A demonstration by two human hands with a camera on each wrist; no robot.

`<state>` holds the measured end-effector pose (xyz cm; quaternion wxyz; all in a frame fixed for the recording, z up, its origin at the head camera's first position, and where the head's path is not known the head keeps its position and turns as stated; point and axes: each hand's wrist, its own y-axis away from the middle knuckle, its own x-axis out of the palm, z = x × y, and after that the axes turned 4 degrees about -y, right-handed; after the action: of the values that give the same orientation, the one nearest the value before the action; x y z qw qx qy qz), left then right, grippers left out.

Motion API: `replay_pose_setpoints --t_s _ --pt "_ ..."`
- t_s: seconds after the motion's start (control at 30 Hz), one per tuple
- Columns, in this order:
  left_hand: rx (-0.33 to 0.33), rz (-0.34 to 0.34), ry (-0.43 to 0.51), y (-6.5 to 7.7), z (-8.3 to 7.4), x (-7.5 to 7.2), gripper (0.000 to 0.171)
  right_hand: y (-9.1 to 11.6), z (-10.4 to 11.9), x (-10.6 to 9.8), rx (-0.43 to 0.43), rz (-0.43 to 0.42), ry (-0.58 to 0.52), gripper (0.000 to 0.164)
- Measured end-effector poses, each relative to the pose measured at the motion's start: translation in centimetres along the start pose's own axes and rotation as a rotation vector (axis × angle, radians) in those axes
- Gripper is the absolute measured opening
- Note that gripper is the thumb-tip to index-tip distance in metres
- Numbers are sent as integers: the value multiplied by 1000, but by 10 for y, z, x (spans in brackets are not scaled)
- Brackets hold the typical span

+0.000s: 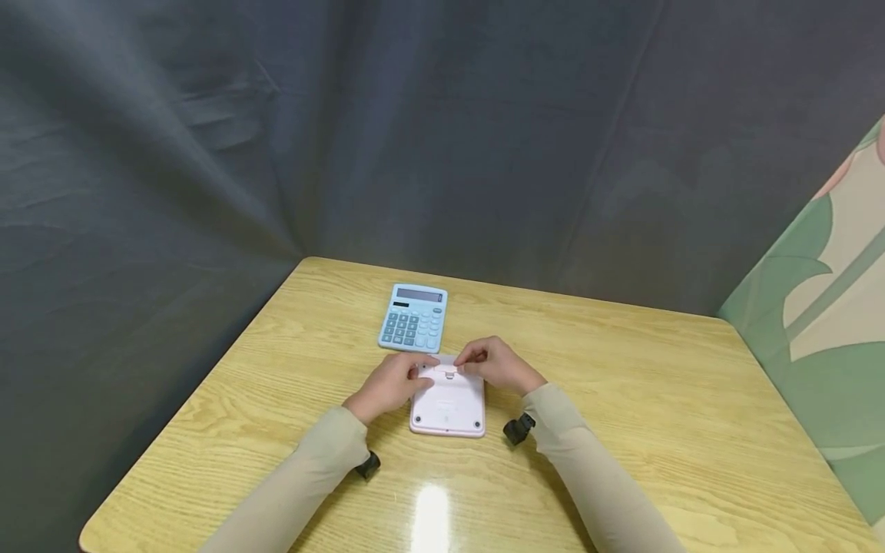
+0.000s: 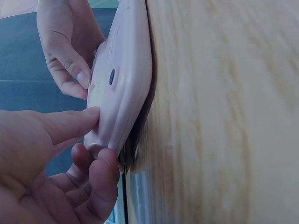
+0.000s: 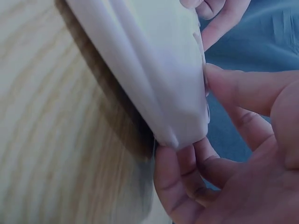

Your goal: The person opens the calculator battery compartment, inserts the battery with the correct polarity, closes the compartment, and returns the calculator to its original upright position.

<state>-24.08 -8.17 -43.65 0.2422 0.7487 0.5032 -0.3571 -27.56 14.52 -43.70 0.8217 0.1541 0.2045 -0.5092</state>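
A pale pink calculator point(image 1: 446, 408) lies face down on the table, its back with round feet and a small latch turned up. My left hand point(image 1: 391, 384) grips its far left corner; in the left wrist view the thumb point(image 2: 77, 122) lies on the back and the fingers curl at the end edge. At the far right corner, my right hand point(image 1: 503, 367) holds the same calculator, thumb point(image 3: 233, 88) on the back near the latch, fingertips under the end. The right wrist view shows a shadowed gap beneath the body. Its keys and screen are hidden.
A blue calculator point(image 1: 413, 321) lies face up just beyond the pink one, close to my left fingers. The wooden table point(image 1: 664, 399) runs back to a dark curtain point(image 1: 484, 138). A patterned panel point(image 1: 830, 322) stands at the right.
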Motion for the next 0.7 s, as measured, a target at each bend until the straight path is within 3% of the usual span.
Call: replay_pose_setpoints --t_s 0.27,0.4,0.57,0.7 --pt "13 -9 -49 -3 -5 0 35 1 -1 -1 14 -11 -2 10" --pt "-6 -15 -59 -3 -7 0 35 3 -1 -1 61 -64 55 3" --pt "-38 -16 -69 1 -11 2 36 12 -1 1 236 -158 201 44" --pt "-61 -22 -92 6 -19 3 39 18 0 5 319 -156 225 66"
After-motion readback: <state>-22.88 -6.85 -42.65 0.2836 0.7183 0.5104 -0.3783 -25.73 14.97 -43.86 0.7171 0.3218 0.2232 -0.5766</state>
